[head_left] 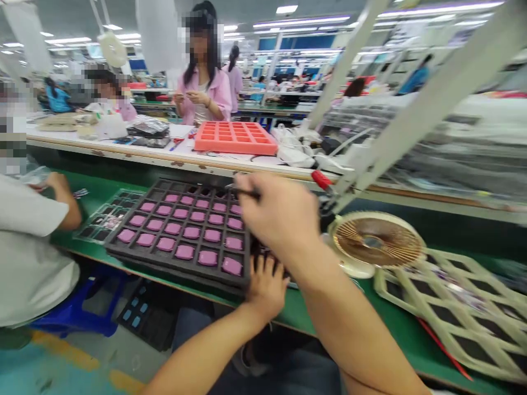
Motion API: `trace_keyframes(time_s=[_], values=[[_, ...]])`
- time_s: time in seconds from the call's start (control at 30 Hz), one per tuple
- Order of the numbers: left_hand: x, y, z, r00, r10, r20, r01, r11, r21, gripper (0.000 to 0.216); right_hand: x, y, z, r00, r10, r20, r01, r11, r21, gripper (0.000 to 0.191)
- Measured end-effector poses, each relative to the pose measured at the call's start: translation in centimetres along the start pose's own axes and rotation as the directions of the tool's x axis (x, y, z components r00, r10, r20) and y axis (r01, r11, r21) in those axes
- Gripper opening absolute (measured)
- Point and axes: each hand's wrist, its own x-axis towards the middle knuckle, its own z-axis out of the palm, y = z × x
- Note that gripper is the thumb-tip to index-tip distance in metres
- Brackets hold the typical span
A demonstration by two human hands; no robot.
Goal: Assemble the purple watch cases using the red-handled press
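On the long green bench [102, 186], we see a rectangular black foam tray [177, 270] with rows of purple, rounded-rectangular pieces [191, 233] in its compartments. We observe the right hand [282, 214] above the tray's right side, closed around a slender black object [247, 192], somewhat blurred. The left hand [267, 293] lies with fingers apart at the near right corner; whether it touches the foam, we cannot tell.
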Motion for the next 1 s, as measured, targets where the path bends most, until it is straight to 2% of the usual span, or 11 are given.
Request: trace_keyframes(time_s=[0.07, 0.13, 0.23, 0.3, 0.37, 0.47, 0.57, 0.63, 0.73, 0.83, 1.0], values=[[-0.3, 0.2, 0.1, 1.000, -0.011, -0.024, 0.012, 0.999, 0.040, 0.053, -0.6, 4.0, -4.7, 0.947, 0.141, -0.289, -0.157, 0.987, -0.030, 0.032], [-1.0, 0.4, 0.2, 0.999, -0.006, -0.043, 0.009, 0.997, 0.074, 0.051, 0.1, 8.0, -7.2, 0.894, 0.267, -0.360, -0.298, 0.954, -0.034, 0.029], [-2.8, 0.9, -0.1, 0.998, 0.004, -0.057, 0.003, 0.992, 0.128, 0.049, 2.6, 12.6, -7.2, 0.928, 0.366, -0.069, -0.369, 0.928, -0.047, 0.035], [-4.1, 1.1, -0.3, 0.998, 0.010, -0.059, 0.000, 0.986, 0.167, 0.048, 4.0, 14.2, -6.2, 0.933, 0.319, 0.167, -0.325, 0.946, 0.009, 0.036], [-5.1, 1.3, -0.2, 0.998, 0.024, -0.055, -0.012, 0.977, 0.212, 0.048, 4.0, 14.6, -5.2, 0.950, 0.229, 0.210, -0.258, 0.958, 0.121, 0.026], [-5.8, 1.3, 0.0, 0.998, 0.045, -0.047, -0.032, 0.968, 0.250, 0.050, 0.7, 13.9, -4.1, 0.988, 0.097, -0.124, -0.062, 0.963, 0.261, 0.028], [-6.4, 1.4, -0.7, 0.997, 0.060, -0.037, -0.052, 0.982, 0.184, 0.047, -5.6, 13.1, -2.5, 0.881, -0.001, -0.474, 0.180, 0.926, 0.331, 0.037], [-7.4, 1.8, -2.4, 0.991, 0.135, -0.003, -0.134, 0.989, 0.053, 0.047, -9.7, 13.1, -0.8, 0.835, -0.014, -0.550, 0.258, 0.893, 0.369, 0.036], [-8.1, 2.2, -7.0, 0.957, 0.289, 0.003, -0.284, 0.941, -0.186, 0.051, -13.7, 13.5, 1.7, 0.838, -0.032, -0.545, 0.301, 0.860, 0.412, 0.031], [-5.0, 1.2, -12.3, 0.955, 0.288, -0.072, -0.296, 0.944, -0.146, 0.040, -14.9, 14.0, 2.9, 0.858, -0.032, -0.513, 0.288, 0.856, 0.429, 0.031], [8.1, -4.7, -16.9, 1.000, 0.018, -0.012, -0.015, 0.980, 0.200, 0.030, -14.7, 14.3, 2.5, 0.894, -0.056, -0.445, 0.249, 0.887, 0.388, 0.033]])
